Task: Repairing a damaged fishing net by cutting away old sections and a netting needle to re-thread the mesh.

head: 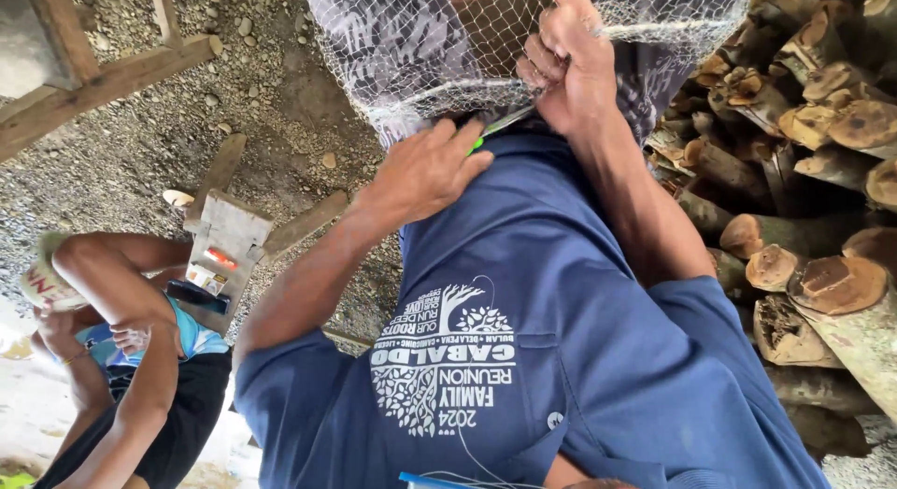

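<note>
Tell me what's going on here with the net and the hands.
A person in a blue shirt works on a white mesh net. The right hand grips the netting, while the left hand holds a green-handled tool by its edge. Another person sits nearby; cut logs are stacked alongside.

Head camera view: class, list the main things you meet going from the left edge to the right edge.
Wooden frame → seated person's arm → small wooden stool → hand with the green-handled tool → hand gripping the net → stacked logs.
</note>
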